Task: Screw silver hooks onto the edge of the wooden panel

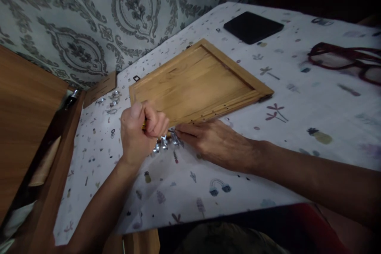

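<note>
A framed wooden board lies on the patterned tablecloth, with a row of small dark holes along its near edge. Shiny metal hooks line the left part of that edge. My left hand is closed in a fist around a screwdriver; just a bit of its yellow handle and the thin shaft by the hooks show. The fingertips of my right hand are pressed together at the rightmost metal hook, close to the shaft's tip, steadying it against the board's edge. The fingers partly hide the contact.
Loose metal hooks lie at the left beside a brown cardboard piece. A black flat object rests behind the board. Red-framed glasses are at the right. A patterned curtain hangs along the back edge.
</note>
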`<state>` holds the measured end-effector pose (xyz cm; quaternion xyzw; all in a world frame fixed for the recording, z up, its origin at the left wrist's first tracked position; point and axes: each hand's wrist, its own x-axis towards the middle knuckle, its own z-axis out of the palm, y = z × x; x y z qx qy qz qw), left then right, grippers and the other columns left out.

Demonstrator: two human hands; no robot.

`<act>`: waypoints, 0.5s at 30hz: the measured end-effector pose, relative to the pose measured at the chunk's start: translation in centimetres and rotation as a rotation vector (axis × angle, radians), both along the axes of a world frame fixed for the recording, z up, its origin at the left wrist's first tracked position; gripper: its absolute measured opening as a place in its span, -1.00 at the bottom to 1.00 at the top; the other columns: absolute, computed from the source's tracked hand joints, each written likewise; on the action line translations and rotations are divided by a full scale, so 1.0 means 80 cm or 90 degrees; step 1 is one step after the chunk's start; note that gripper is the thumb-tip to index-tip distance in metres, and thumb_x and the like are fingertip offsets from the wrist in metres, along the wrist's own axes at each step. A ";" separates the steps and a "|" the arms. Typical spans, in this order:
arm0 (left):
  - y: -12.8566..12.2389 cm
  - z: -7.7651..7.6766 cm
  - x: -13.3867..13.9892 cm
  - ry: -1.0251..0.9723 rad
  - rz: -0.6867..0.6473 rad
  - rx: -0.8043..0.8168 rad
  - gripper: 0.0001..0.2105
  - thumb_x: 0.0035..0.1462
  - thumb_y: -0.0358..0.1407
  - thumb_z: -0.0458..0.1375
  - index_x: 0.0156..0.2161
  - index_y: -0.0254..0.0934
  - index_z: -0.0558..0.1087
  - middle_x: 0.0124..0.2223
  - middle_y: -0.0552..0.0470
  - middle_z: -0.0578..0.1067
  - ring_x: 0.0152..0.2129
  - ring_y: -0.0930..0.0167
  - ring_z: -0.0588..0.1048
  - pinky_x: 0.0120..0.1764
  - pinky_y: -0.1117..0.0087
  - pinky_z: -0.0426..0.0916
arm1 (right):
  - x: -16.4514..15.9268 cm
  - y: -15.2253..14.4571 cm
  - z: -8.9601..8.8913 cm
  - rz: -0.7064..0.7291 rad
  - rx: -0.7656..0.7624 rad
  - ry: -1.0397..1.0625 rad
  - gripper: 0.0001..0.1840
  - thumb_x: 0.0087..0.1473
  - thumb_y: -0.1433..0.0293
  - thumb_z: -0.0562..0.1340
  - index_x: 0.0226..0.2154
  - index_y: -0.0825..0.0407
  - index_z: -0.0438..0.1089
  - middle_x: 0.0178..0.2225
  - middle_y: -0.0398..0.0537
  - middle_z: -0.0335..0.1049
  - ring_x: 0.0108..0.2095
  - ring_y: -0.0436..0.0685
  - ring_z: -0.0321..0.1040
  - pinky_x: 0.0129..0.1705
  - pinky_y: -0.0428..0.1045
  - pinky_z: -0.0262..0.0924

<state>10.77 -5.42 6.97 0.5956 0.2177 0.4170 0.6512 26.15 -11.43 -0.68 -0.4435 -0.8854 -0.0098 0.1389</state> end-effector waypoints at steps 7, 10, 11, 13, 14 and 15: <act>0.004 0.003 -0.006 0.007 0.047 0.007 -0.44 0.31 0.03 0.13 -0.62 -0.29 0.22 -0.68 0.17 0.12 -0.74 0.56 0.11 -0.61 0.52 0.17 | 0.000 0.001 0.002 -0.001 -0.015 -0.005 -0.71 0.18 0.65 0.15 -0.06 0.18 0.42 -0.15 0.07 0.49 -0.48 0.08 0.39 -0.55 0.02 0.10; -0.002 0.001 -0.005 -0.023 0.155 0.040 -0.60 0.25 -0.01 0.23 -0.47 -0.26 0.34 -0.56 0.15 0.25 -0.64 0.53 0.24 -0.52 0.51 0.25 | 0.000 0.000 0.004 -0.006 -0.016 -0.016 -0.65 0.16 0.64 0.18 0.00 0.19 0.41 -0.10 0.08 0.50 -0.51 0.09 0.39 -0.57 0.04 0.07; -0.004 0.000 -0.004 -0.035 0.181 0.046 -0.62 0.23 -0.02 0.26 -0.44 -0.26 0.34 -0.54 0.16 0.25 -0.62 0.54 0.24 -0.51 0.52 0.25 | 0.000 0.000 0.004 -0.007 -0.015 -0.018 -0.64 0.15 0.64 0.18 0.01 0.19 0.40 -0.08 0.09 0.50 -0.51 0.09 0.39 -0.57 0.05 0.06; -0.005 -0.002 -0.002 -0.051 0.206 0.053 -0.61 0.21 -0.04 0.28 -0.45 -0.26 0.31 -0.54 0.18 0.21 -0.63 0.56 0.20 -0.52 0.54 0.20 | 0.000 0.000 0.004 -0.007 -0.014 -0.019 -0.63 0.16 0.63 0.18 0.03 0.20 0.40 -0.07 0.10 0.50 -0.51 0.10 0.39 -0.58 0.06 0.05; -0.006 -0.002 -0.001 -0.053 0.213 0.050 -0.60 0.22 -0.06 0.28 -0.47 -0.26 0.28 -0.55 0.19 0.18 -0.64 0.56 0.17 -0.54 0.55 0.18 | 0.000 0.000 0.003 -0.005 -0.012 -0.017 -0.64 0.16 0.64 0.17 0.02 0.19 0.41 -0.07 0.10 0.50 -0.51 0.10 0.39 -0.58 0.06 0.05; -0.005 -0.001 0.000 -0.052 0.218 0.042 -0.59 0.24 -0.08 0.26 -0.49 -0.26 0.25 -0.56 0.19 0.15 -0.65 0.57 0.13 -0.55 0.55 0.15 | 0.000 0.000 0.002 -0.004 -0.011 -0.013 -0.64 0.16 0.64 0.17 0.01 0.19 0.41 -0.08 0.09 0.50 -0.51 0.10 0.39 -0.59 0.05 0.05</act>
